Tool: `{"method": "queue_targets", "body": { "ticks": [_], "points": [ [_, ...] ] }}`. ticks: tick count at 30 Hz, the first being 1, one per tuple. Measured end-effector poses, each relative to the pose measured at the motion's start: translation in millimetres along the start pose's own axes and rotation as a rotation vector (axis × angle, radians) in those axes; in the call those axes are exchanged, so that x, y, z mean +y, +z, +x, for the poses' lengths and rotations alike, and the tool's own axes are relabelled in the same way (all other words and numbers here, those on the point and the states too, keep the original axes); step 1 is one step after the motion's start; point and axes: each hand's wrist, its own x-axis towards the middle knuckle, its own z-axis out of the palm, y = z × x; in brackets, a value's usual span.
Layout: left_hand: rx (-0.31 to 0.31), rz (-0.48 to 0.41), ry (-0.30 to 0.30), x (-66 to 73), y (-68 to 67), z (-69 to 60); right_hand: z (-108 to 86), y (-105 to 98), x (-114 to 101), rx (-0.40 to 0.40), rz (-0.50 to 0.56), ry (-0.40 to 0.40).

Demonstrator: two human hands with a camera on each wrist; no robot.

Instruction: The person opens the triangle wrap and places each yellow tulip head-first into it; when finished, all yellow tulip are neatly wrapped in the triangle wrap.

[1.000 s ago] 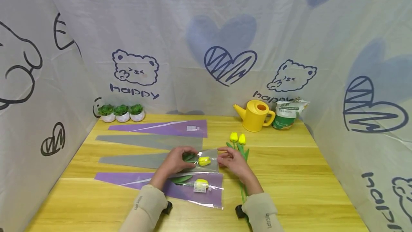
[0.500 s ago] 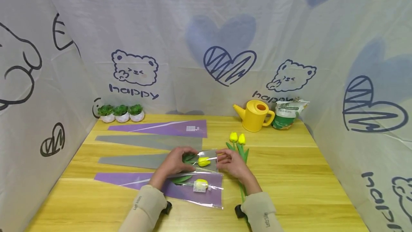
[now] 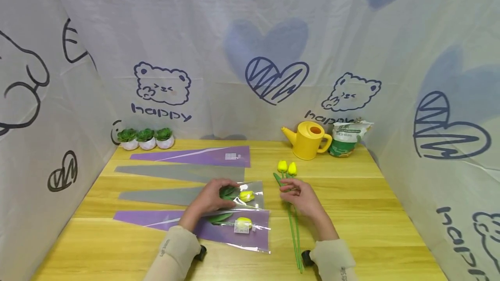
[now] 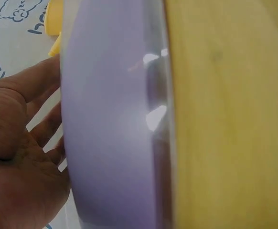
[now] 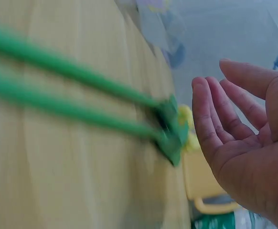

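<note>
Here, nearest on the yellowish wooden bench point(image 3: 359, 220), a long tapering purple sleeve with clear film point(image 3: 218, 233) lies flat, and one yellow tulip with green leaves point(image 3: 244, 222) shows through it. To its right, two loose yellow tulips with green stems point(image 3: 292, 168) lie side by side, blossoms toward the far edge. The right hand point(image 3: 303, 197) is over their leaves, fingers loosely bent, holding nothing. The left hand point(image 3: 215, 194) spans the nearer tapering grey sleeve point(image 3: 168, 195); its fingertips are partly hidden, so I cannot tell if it grips or only presses. Another yellow tulip point(image 3: 247, 196) seems to lie inside this sleeve, its blossom near the wide end.

The step in hand looks to me like settling this flower; it is good to steady the film lightly, without wrinkles, and keep the stem straight toward the narrow end.

Farther lie a second grey sleeve point(image 3: 187, 172) and a second purple sleeve point(image 3: 203, 157); behind stand three green succulents in white pots point(image 3: 146, 143), a yellow watering can point(image 3: 306, 142) and a green-and-white bag point(image 3: 345, 140).
</note>
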Motion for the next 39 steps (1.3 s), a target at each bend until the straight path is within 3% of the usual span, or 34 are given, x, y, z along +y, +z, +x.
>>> {"method": "queue_targets", "body": {
  "ticks": [7, 10, 17, 29, 39],
  "points": [
    [-0.032, -0.026, -0.003, 3.8, -7.2, -7.3, -19.8, -25, 11, 0.120, 0.007, 0.083],
    [-0.050, -0.025, -0.015, 4.8, -10.0, -9.0, -24.5, -25, 18, 0.138, 0.021, 0.133],
    [-0.108, 0.001, -0.020, 6.2, -12.4, -9.3, -31.7, -17, 25, 0.138, 0.173, 0.238],
    [-0.110, 0.029, -0.041, 7.3, -13.6, -10.0, -30.2, -12, 28, 0.126, 0.136, 0.259],
    [-0.104, 0.030, -0.020, 4.8, -12.5, -9.8, -29.0, -11, 31, 0.123, 0.131, 0.288]
  ]
}}
